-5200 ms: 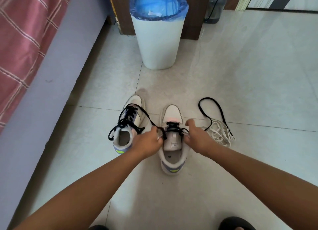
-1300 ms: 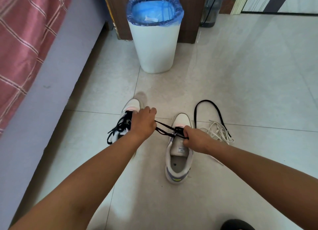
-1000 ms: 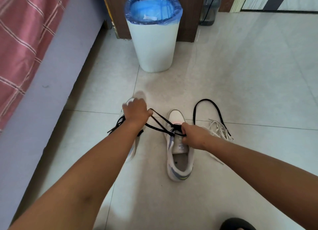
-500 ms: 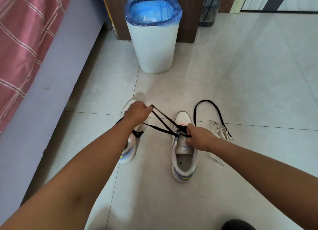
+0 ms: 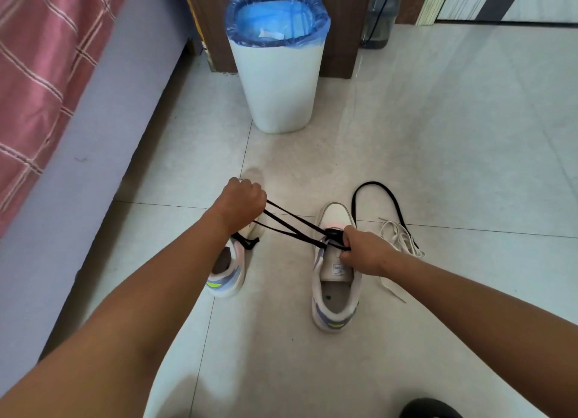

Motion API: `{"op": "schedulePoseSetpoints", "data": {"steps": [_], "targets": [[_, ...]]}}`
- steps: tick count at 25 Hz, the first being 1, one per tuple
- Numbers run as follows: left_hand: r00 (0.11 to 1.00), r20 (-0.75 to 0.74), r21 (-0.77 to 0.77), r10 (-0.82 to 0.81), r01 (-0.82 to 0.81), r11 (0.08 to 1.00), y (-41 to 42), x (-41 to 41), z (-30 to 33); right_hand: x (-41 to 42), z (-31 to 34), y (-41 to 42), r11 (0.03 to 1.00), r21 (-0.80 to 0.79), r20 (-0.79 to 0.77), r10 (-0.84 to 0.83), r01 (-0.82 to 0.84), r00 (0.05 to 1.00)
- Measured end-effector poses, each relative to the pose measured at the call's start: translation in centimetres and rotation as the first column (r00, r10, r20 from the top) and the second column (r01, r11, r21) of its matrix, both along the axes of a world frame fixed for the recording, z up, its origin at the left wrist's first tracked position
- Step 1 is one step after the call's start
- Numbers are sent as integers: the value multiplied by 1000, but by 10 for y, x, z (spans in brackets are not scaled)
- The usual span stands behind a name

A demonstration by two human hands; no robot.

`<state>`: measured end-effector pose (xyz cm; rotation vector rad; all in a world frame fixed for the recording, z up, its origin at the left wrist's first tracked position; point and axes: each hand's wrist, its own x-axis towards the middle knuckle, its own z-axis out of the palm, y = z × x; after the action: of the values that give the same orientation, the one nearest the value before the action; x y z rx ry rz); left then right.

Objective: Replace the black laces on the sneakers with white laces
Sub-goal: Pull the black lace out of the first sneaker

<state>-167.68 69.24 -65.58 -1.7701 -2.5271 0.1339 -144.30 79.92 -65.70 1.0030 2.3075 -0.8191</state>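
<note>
At floor centre, the left hand (image 5: 242, 203), fingers curled tight, grips two taut strands of black lace (image 5: 292, 225) running toward 4 o'clock to the right sneaker (image 5: 335, 270), where the right hand (image 5: 362, 251) pinches the lacing. Both sneakers, two in all, point toward 12; the left sneaker (image 5: 226, 273) sits at 9. One loose black lace (image 5: 375, 187) and white laces (image 5: 398, 237) lie at 3. Since half a second ago, the strands stretch longer.

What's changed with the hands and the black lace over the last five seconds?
The left hand has drawn the black lace away to the left, out of the right-hand sneaker, so two taut strands now span the gap. The right hand still pinches the lace at the eyelets. The white laces and loose black lace stayed put.
</note>
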Motion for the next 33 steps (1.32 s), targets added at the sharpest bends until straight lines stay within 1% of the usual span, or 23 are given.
{"op": "schedulePoseSetpoints", "data": {"steps": [1, 2, 3, 4, 5, 7, 9, 11, 13, 15, 16, 17, 19, 20, 21, 23, 25, 26, 27, 28, 30, 31, 33], "targets": [[960, 233, -43, 156, -150, 988, -1, 10, 1, -1, 1, -1, 1000, 14, 11, 13, -13, 1000], [730, 589, -59, 348, -390, 919, 6, 23, 5, -2, 1, -2, 999, 27, 20, 28, -29, 999], [354, 806, -188, 475, -608, 772, 14, 32, 9, -3, 1, -3, 998, 37, 26, 42, -43, 999], [45, 884, -323, 465, -661, 677, 18, 38, 9, -3, 1, -4, 998, 41, 27, 48, -49, 998], [-148, 924, -355, 354, -681, 640, 24, 38, 2, -3, 1, -4, 998, 35, 24, 45, -45, 999], [-340, 930, -352, 143, -701, 621, 25, 39, -3, -1, -1, -3, 999, 16, 10, 30, -30, 1000], [-402, 914, -346, 55, -702, 622, 22, 42, -1, 0, -2, -2, 1000, 11, -2, 23, -23, 1000], [-230, 961, -269, 151, -663, 698, 19, 38, 0, 2, -3, -1, 1000, 3, -5, 15, -15, 1000], [424, 844, -147, 329, -408, 901, 16, 21, 4, 3, -4, 1, 1000, 0, 0, 10, -10, 1000], [967, 223, -120, 126, -100, 988, 8, -3, 0, 5, -3, 3, 1000, 6, 3, 6, -6, 1000], [992, -125, -116, 30, -45, 992, 3, -9, 3, 5, -3, 4, 1000, 6, 1, 0, 0, 1000], [962, -274, -97, 4, -31, 995, -1, -13, 3, 6, -3, 4, 1000, 3, -1, -5, 5, 1000], [980, -187, -51, 73, -84, 995, -8, -7, -1, 6, -4, 4, 1000, 11, 7, 7, -7, 1000], [968, 120, 66, 218, -227, 972, -3, -3, -2, 5, -4, 3, 1000, 21, 12, 20, -20, 1000], [796, 473, 125, 378, -485, 865, 3, 2, 4, 5, -5, 3, 999, 26, 13, 28, -29, 1000], [192, 921, -50, 338, -804, 592, 10, 5, 18, 4, -6, 3, 1000, 20, 10, 19, -20, 1000], [-256, 961, -276, 109, -824, 496, 8, 13, 27, 5, -6, 3, 1000, 12, 4, 10, -10, 1000], [-260, 955, -294, 140, -790, 537, 8, 13, 31, 5, -7, 3, 1000, 6, -3, 6, -6, 1000], [-23, 963, -198, 268, -736, 647, 6, 8, 26, 5, -6, 3, 1000, 1, -11, 1, -1, 1000], [337, 851, -114, 404, -631, 767, 3, 3, 25, 6, -6, 4, 1000, 0, -13, -2, 2, 1000], [855, 347, -94, 386, -378, 921, -9, -16, 22, 8, -7, 6, 1000, 14, -3, 8, -8, 1000], [959, 87, -110, 270, -260, 959, -15, -25, 20, 9, -7, 7, 1000, 23, 0, 14, -14, 1000], [940, -335, -187, 65, -134, 973, -21, -39, 20, 10, -7, 8, 999, 36, 3, 20, -21, 1000]]}}
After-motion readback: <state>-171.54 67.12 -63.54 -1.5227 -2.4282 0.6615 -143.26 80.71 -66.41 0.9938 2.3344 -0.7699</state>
